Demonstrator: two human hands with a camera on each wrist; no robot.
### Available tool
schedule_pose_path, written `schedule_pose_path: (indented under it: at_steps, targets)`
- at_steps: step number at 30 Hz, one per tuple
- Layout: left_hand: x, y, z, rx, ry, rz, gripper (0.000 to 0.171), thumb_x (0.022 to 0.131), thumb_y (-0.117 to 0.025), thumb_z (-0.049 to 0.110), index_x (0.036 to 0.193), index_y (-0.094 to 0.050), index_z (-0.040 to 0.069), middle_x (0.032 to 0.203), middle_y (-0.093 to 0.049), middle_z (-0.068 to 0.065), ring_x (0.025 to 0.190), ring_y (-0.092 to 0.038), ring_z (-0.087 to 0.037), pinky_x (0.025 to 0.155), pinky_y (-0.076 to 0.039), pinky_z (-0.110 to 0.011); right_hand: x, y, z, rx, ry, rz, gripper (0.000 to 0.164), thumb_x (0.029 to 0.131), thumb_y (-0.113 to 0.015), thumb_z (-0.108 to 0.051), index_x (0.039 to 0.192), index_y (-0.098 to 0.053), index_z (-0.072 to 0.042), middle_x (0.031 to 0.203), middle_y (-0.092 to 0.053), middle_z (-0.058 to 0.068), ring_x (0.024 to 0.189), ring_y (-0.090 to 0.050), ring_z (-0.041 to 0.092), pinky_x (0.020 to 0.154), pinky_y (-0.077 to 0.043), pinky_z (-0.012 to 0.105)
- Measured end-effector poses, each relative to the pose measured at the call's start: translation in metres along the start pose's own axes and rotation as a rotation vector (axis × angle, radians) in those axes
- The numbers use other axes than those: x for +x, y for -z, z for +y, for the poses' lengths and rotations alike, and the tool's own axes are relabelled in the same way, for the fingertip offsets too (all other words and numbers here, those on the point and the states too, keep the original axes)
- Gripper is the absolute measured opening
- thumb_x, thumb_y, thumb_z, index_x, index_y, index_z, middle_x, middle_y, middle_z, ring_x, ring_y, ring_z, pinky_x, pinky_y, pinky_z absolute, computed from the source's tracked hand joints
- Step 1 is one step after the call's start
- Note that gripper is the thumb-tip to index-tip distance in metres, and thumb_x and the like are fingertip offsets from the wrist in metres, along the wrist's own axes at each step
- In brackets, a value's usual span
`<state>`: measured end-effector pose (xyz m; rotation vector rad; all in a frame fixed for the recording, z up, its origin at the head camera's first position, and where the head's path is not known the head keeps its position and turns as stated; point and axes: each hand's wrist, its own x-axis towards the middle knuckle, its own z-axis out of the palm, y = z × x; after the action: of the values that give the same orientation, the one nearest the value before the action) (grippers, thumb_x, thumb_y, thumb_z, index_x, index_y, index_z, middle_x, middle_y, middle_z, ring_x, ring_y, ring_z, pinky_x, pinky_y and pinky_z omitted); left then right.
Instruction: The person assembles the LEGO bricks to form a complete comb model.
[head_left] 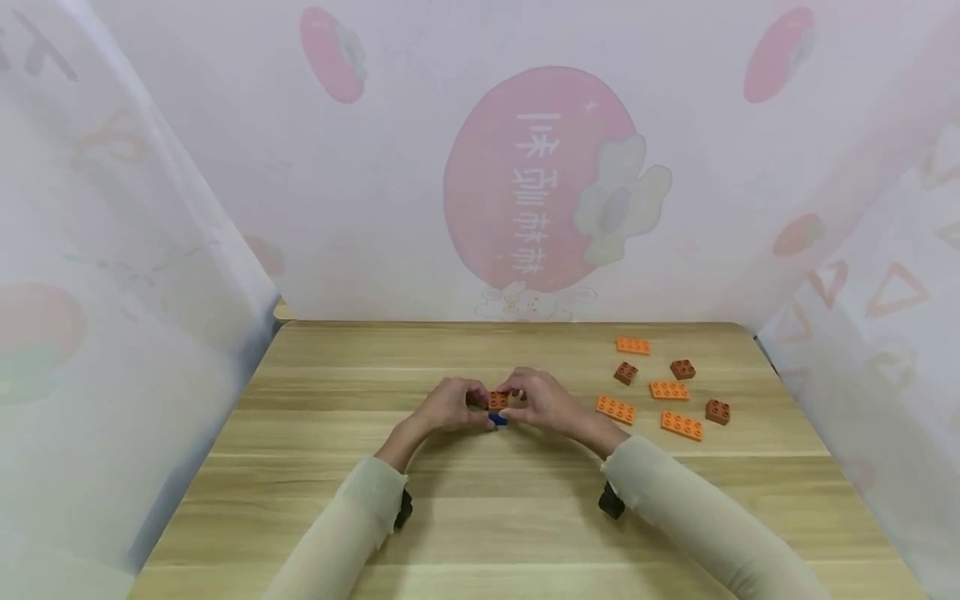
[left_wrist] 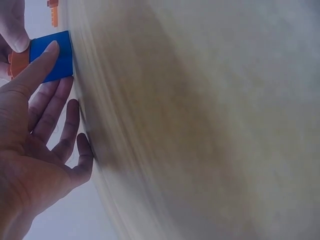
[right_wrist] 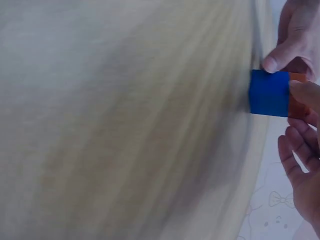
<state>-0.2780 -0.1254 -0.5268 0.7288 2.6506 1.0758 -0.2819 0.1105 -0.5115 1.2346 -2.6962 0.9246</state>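
Note:
A square reddish-brown toy brick (head_left: 497,401) with studs on top sits over a blue toy brick (head_left: 497,419) at the middle of the table. My left hand (head_left: 452,404) pinches the blue brick (left_wrist: 63,62) from the left, its thumb lying along the near face and the other fingers behind. From the right, my right hand (head_left: 545,402) pinches the brown brick (right_wrist: 298,102) between thumb and fingers. In the right wrist view the brown and blue bricks meet face to face with their sides nearly in line.
Several orange oblong bricks (head_left: 682,425) and brown square bricks (head_left: 717,411) lie scattered on the right of the wooden table (head_left: 495,533). White printed curtains (head_left: 375,208) hang behind the table and at both sides. A black device (head_left: 612,502) shows under the right sleeve.

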Motion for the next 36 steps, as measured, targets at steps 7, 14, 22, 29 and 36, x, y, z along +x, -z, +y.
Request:
schedule_pose_path:
  at_steps: [7,14,22,29,36]
  targets:
    - [0.001,-0.001,0.001,0.014,-0.006,0.002,0.026,0.083,-0.094,0.018,0.1,-0.075,0.011,0.097,-0.077,0.001,0.09,-0.071,-0.012,0.087,-0.061,-0.036,-0.005,-0.004,-0.001,-0.035,0.016,0.036,0.035,0.092,-0.085,-0.015,0.123,-0.075,-0.004,0.115,-0.072,0.008,0.102,-0.069,0.021,0.085,-0.062,0.036]
    - [0.001,0.0,0.001,0.004,0.003,-0.016,0.027,0.081,-0.094,0.017,0.099,-0.075,0.01,0.097,-0.078,0.0,0.088,-0.07,-0.011,0.088,-0.06,-0.036,-0.01,-0.006,0.005,-0.04,0.063,0.086,0.047,0.089,-0.088,-0.019,0.128,-0.071,0.001,0.119,-0.07,0.012,0.1,-0.069,0.023,0.084,-0.062,0.035]
    - [-0.001,0.001,-0.001,-0.027,-0.003,-0.023,0.033,0.081,-0.094,0.016,0.105,-0.073,0.007,0.103,-0.078,-0.004,0.095,-0.073,-0.016,0.092,-0.061,-0.037,-0.023,0.001,0.014,-0.032,0.092,0.134,0.049,0.088,-0.089,-0.018,0.128,-0.071,0.002,0.12,-0.07,0.014,0.099,-0.071,0.029,0.084,-0.063,0.041]
    - [-0.003,0.006,-0.001,-0.024,-0.034,0.005,0.043,0.082,-0.094,0.019,0.116,-0.072,0.005,0.111,-0.076,-0.006,0.103,-0.07,-0.02,0.096,-0.059,-0.039,-0.035,0.015,0.026,-0.049,0.108,0.152,0.047,0.086,-0.09,-0.015,0.125,-0.072,0.004,0.116,-0.071,0.016,0.098,-0.07,0.03,0.08,-0.063,0.044]
    - [-0.004,0.01,0.0,-0.07,-0.038,0.011,0.045,0.083,-0.093,0.02,0.121,-0.072,0.006,0.117,-0.076,-0.007,0.11,-0.071,-0.023,0.099,-0.059,-0.039,-0.048,0.033,0.045,-0.073,0.09,0.156,0.047,0.085,-0.09,-0.011,0.124,-0.072,0.006,0.114,-0.07,0.019,0.096,-0.07,0.035,0.077,-0.063,0.046]
